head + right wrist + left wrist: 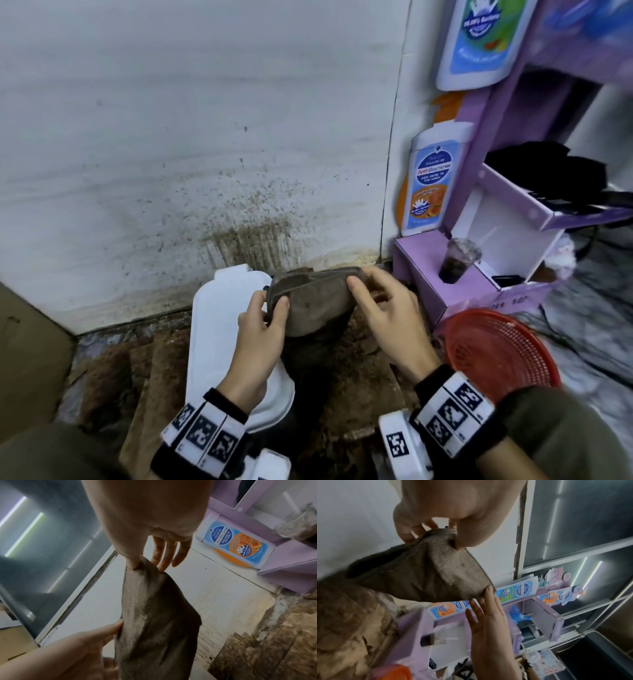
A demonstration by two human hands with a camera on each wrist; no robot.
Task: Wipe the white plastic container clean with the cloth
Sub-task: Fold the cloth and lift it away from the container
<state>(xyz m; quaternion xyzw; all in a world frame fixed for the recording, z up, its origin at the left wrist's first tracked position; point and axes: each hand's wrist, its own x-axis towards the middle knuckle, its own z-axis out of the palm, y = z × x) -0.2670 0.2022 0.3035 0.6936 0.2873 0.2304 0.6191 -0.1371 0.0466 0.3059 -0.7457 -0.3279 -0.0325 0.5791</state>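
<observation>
A grey-brown cloth is held up between both hands over the dirty floor. My left hand pinches its left corner between thumb and fingers, seen close in the left wrist view as cloth under the left hand. My right hand pinches the right corner with thumb and fingers; the right wrist view shows the right hand gripping the cloth, which hangs down. The white plastic container lies flat on the floor, left of and below the cloth, partly hidden by my left forearm.
A stained white wall stands right behind. A purple cardboard display stand with a plastic cup of dark drink sits at right. A red mesh basket lies near my right wrist. Brown cardboard is at left.
</observation>
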